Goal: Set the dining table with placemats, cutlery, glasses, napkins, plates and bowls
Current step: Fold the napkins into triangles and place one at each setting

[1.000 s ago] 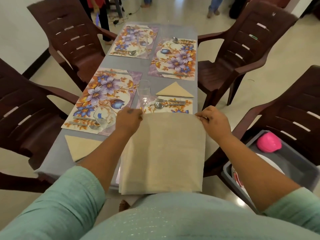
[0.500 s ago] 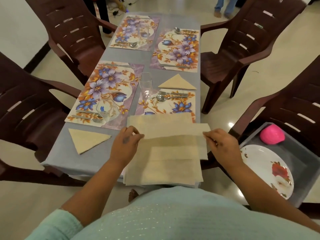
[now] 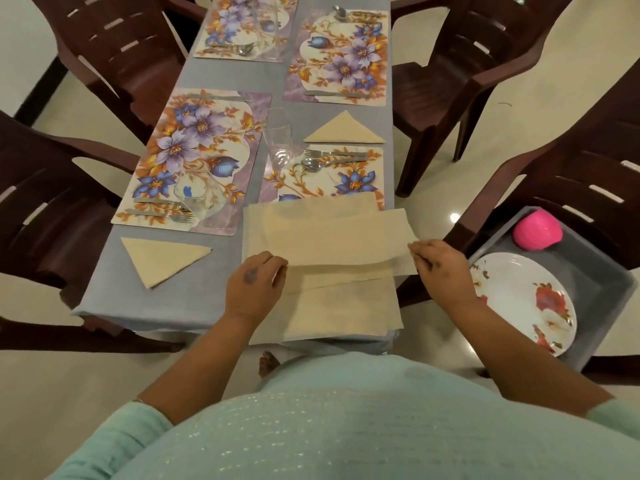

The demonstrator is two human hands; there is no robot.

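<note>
A beige cloth napkin [image 3: 329, 237] lies partly folded over the near end of the grey-clothed table [image 3: 152, 303]. My left hand [image 3: 254, 285] pinches its left edge. At the right edge, my right hand [image 3: 440, 268] pinches the folded layer. Beneath it a floral placemat [image 3: 332, 181] carries a fork and spoon [image 3: 332, 159] with a clear glass [image 3: 278, 140] beside them. Two napkins are folded into triangles, one at the near left [image 3: 162, 259] and one further up [image 3: 344, 129]. The left placemat [image 3: 194, 157] holds cutlery and a glass [image 3: 195, 197].
Two more floral placemats [image 3: 341, 57] with cutlery lie at the far end. Brown plastic chairs [image 3: 485, 64] line both sides. On the chair at my right, a grey bin [image 3: 595, 285] holds a white flowered plate [image 3: 523, 299] and a pink bowl [image 3: 536, 233].
My hands have drawn the napkin's far edge back toward me, folding it over itself. The camera tilted down, bringing the plate in the bin into view.
</note>
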